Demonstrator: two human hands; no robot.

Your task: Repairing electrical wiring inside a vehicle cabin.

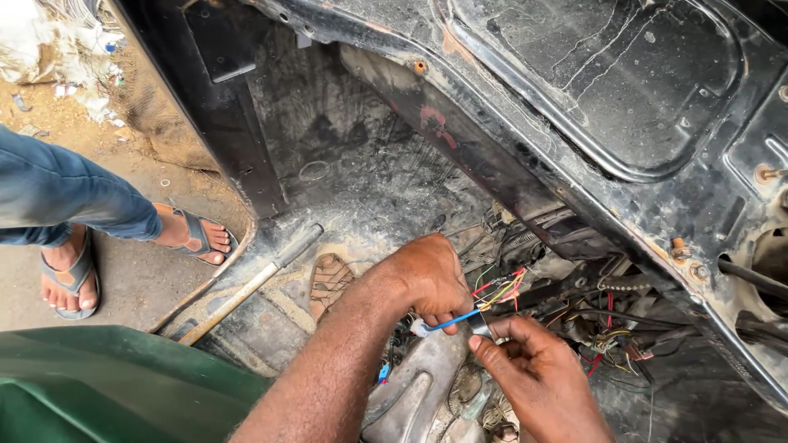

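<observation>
Outdoors, both hands (460, 316) pinch a blue wire (451, 320) above the stripped vehicle's dusty metal floor (361, 189)

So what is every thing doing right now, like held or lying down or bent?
Left hand: closed, pinching the thin blue wire.
Right hand: fingers curled, gripping the same wire's end.
Bundle of coloured wires: loose, tangled.
Long wooden-handled metal tool: lying flat, untouched.
Brown sandal: lying on the dusty floor.
</observation>
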